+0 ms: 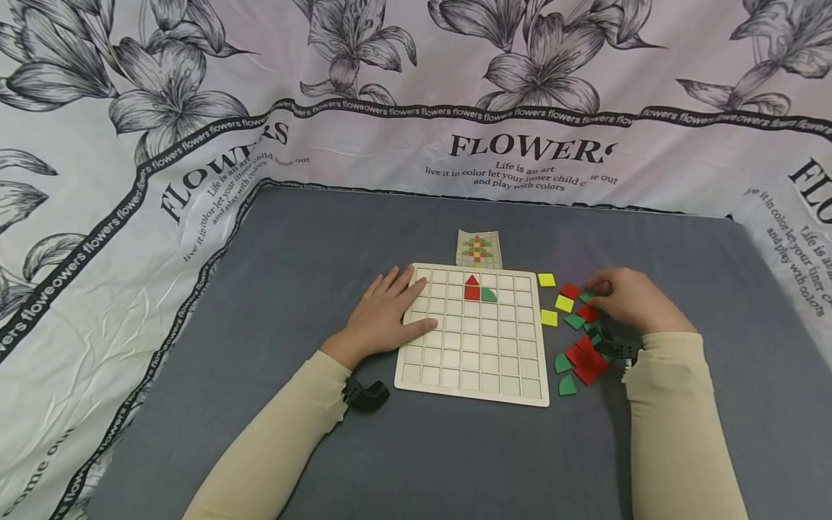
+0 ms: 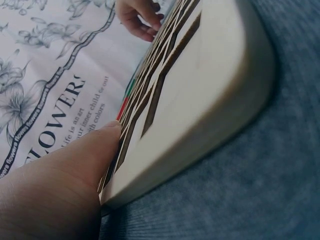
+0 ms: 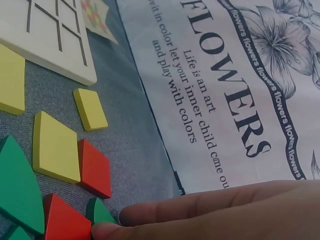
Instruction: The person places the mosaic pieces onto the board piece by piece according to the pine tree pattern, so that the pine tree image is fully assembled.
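Kind of room unclear: a grey cloth-covered tabletop (image 1: 312, 245) with flower-printed sheeting (image 1: 377, 144) around it.

We count one cream gridded board (image 1: 471, 354) bearing two red tiles (image 1: 471, 292) and one green quarter-round (image 1: 488, 295), one patterned card (image 1: 478, 249), and three yellow squares (image 1: 564, 303).

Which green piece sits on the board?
The quarter-round green piece, beside the red square; the other green pieces are off the board.
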Available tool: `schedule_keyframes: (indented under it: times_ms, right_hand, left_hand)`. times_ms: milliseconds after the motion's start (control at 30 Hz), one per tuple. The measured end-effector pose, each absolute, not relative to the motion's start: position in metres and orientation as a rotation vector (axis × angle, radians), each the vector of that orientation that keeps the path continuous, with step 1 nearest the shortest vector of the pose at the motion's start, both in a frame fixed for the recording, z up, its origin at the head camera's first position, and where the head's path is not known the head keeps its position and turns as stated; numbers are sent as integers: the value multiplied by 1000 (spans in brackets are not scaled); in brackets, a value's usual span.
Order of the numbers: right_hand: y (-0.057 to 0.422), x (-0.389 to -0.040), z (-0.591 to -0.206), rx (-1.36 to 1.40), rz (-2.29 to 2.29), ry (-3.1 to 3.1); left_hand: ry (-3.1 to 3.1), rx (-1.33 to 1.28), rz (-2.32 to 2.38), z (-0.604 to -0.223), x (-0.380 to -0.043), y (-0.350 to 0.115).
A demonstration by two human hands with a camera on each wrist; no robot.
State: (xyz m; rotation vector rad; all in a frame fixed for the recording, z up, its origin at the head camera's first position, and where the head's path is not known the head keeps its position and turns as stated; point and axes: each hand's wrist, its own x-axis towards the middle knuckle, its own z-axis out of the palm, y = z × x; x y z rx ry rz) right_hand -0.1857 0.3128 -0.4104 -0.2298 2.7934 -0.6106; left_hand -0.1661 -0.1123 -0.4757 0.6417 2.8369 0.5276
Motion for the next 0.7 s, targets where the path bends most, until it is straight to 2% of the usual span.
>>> schedule_keyframes:
  times_ms: [700]
  right_hand:
    - [311,-185,-411,-220,-595,2834]
  left_hand:
    - [2844,639,529,-475,-165,-112]
